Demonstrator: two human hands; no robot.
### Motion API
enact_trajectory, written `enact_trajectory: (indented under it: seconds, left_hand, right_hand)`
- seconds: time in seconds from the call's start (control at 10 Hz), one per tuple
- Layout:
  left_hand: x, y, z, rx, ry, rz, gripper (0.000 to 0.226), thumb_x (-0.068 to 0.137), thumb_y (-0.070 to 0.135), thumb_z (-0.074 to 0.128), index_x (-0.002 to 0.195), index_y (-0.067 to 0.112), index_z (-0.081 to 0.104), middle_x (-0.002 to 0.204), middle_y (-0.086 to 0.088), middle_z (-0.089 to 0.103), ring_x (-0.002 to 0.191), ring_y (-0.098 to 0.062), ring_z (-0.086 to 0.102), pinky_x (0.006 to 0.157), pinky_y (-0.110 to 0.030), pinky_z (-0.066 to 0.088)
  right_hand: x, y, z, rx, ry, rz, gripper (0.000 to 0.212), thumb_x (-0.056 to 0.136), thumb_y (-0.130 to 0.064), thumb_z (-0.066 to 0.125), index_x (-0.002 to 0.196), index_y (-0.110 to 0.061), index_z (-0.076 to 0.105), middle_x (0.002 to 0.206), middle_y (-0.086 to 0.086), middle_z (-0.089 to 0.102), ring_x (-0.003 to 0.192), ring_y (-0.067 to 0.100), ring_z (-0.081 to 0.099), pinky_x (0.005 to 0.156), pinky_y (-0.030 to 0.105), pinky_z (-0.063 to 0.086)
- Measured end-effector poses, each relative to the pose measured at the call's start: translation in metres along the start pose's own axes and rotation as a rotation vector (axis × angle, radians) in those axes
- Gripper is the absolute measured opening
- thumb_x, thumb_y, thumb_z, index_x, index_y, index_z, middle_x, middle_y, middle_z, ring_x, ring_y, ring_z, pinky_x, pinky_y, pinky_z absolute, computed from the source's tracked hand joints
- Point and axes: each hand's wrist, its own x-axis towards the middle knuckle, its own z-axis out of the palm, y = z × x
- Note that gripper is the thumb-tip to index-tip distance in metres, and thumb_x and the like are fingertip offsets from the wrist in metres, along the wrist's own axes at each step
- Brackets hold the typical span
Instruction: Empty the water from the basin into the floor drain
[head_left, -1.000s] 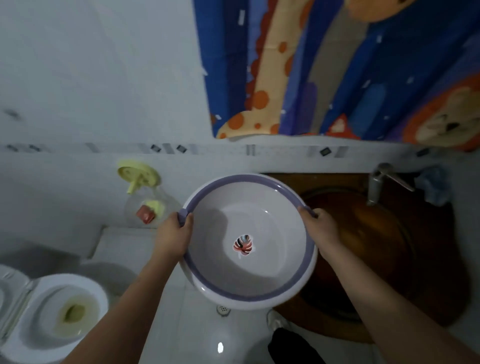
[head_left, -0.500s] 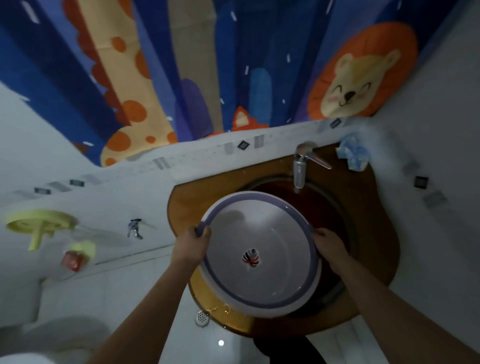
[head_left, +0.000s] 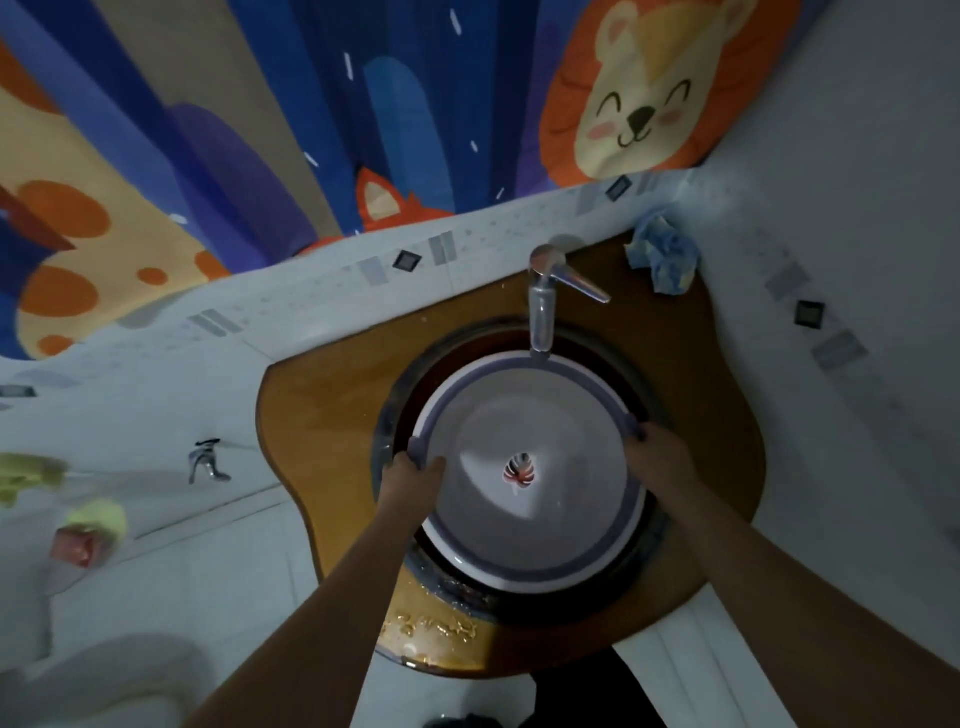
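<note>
Carried from beside the toilet, basin (head_left: 530, 467) now sits over the sink bowl (head_left: 649, 379) under the tap (head_left: 543, 306).
Left hand (head_left: 413, 470) and right hand (head_left: 657, 452) grip opposite rims. Tilting could spill onto the counter (head_left: 322, 415); any water is hard to see, and the floor drain is out of view.

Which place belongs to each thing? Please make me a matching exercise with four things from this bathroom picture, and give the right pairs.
Things:
1. basin
2. faucet
3. blue cloth
4. leaf print

Places:
A. in the back corner of the brown counter
B. in the middle of the basin's floor
C. in the dark sink bowl, held at the rim by the left hand and the right hand
D. behind the basin, with its spout over the basin's far rim

Pairs: 1-C, 2-D, 3-A, 4-B
</note>
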Motion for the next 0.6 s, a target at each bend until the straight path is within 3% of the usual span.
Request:
enact_trajectory:
  seconds: [0.1, 0.3, 0.5, 0.6]
  left_hand:
    - [0.006, -0.003, 0.005, -0.007, -0.005, -0.023, 0.054, 0.087, 0.041, 0.053, 0.124, 0.002, 0.052, 0.109, -0.021, 0.059, 0.083, -0.031, 0.06, 0.055, -0.031, 0.041]
    - [0.009, 0.0, 0.008, -0.04, 0.003, -0.048, 0.06, 0.089, 0.04, 0.052, 0.138, 0.007, 0.042, 0.118, -0.014, 0.056, 0.092, -0.028, 0.058, 0.067, -0.037, 0.046]
    - [0.004, 0.007, 0.0, -0.024, -0.015, -0.019, 0.052, 0.092, 0.038, 0.048, 0.135, 0.009, 0.043, 0.117, -0.016, 0.056, 0.092, -0.029, 0.059, 0.065, -0.036, 0.044]
    - [-0.001, 0.012, -0.003, 0.021, 0.016, 0.067, 0.047, 0.093, 0.038, 0.047, 0.13, 0.009, 0.046, 0.126, -0.02, 0.052, 0.097, -0.031, 0.057, 0.069, -0.038, 0.043]
  right_hand:
    - [-0.001, -0.004, 0.006, 0.035, 0.012, -0.004, 0.031, 0.095, -0.038, 0.04, 0.114, -0.017, 0.053, 0.077, -0.003, 0.048, 0.067, 0.014, 0.05, 0.053, 0.026, 0.036]
    - [0.002, -0.013, 0.012, 0.007, -0.01, -0.02, 0.036, 0.097, -0.03, 0.04, 0.128, -0.012, 0.045, 0.096, 0.008, 0.051, 0.067, 0.017, 0.049, 0.063, 0.033, 0.04]
    - [-0.008, -0.025, 0.001, -0.006, 0.097, -0.123, 0.049, 0.102, -0.033, 0.036, 0.144, -0.009, 0.036, 0.129, 0.015, 0.056, 0.097, 0.029, 0.06, 0.072, 0.029, 0.039]
    - [-0.017, -0.048, -0.013, 0.084, 0.268, -0.245, 0.044, 0.102, -0.03, 0.036, 0.135, -0.004, 0.045, 0.128, 0.018, 0.056, 0.108, 0.032, 0.058, 0.077, 0.026, 0.041]
